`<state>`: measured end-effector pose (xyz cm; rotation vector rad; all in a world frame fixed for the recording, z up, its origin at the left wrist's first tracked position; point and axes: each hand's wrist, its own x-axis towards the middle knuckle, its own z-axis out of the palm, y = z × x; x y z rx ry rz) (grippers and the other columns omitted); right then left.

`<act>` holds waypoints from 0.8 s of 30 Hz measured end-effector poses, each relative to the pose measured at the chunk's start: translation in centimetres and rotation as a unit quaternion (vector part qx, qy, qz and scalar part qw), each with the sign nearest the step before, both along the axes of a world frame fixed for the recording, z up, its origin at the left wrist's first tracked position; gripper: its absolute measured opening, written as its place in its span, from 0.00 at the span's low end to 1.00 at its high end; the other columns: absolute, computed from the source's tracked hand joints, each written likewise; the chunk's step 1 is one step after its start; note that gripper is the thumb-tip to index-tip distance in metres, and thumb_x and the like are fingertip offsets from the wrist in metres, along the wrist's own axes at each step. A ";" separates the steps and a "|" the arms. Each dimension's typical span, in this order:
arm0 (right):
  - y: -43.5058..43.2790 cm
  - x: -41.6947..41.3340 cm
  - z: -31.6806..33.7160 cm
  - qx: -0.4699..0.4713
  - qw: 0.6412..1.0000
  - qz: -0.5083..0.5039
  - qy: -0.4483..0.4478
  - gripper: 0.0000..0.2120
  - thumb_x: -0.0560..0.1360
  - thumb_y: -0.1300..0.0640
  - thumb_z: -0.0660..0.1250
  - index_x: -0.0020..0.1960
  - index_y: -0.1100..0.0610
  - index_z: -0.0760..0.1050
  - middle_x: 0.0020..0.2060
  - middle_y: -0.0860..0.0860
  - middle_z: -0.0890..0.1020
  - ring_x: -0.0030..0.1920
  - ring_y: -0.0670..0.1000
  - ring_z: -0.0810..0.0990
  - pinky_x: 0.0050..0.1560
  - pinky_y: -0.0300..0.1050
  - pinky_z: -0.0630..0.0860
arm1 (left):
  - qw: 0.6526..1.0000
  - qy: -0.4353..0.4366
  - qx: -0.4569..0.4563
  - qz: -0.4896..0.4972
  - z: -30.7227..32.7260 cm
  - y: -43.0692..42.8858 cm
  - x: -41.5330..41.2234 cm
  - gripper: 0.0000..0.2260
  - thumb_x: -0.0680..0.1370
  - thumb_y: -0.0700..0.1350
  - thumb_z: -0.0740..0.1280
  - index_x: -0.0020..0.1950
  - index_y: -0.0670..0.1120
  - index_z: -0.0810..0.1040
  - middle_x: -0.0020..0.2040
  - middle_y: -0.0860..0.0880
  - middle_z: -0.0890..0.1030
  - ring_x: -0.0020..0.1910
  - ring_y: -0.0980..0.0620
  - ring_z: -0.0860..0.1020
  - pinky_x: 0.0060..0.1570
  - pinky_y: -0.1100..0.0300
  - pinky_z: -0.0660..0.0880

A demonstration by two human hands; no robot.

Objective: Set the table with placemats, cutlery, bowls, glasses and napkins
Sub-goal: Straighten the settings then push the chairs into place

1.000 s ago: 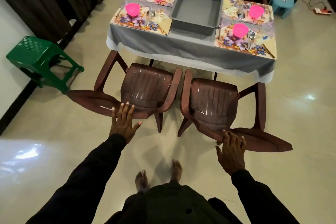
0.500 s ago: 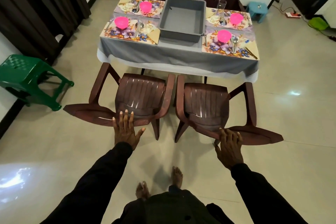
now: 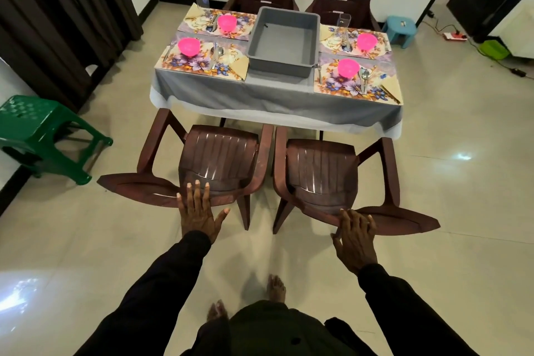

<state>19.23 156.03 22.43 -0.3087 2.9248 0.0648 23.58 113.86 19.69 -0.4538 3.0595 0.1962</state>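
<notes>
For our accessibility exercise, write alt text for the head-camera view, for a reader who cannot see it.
A person's left hand rests on the back of the left chair and the right hand on the right chair, both facing a table set with four placemats, pink bowls, cutlery and napkins flanking a grey tub.

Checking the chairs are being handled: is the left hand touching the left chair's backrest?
Touching. The head view shows the left hand with straight fingers laid flat over the top edge of the left chair's backrest, with no gap showing.
</notes>
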 end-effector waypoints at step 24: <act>-33.4 0.8 8.2 -0.234 0.954 0.182 0.048 0.29 0.84 0.37 0.43 0.68 0.53 0.73 0.63 0.51 0.79 0.66 0.52 0.75 0.74 0.53 0.65 | 0.989 0.119 0.033 -0.083 7.8 -16.9 6.4 0.33 0.84 0.64 0.46 0.74 0.42 0.72 0.73 0.42 0.74 0.75 0.44 0.70 0.76 0.46 0.64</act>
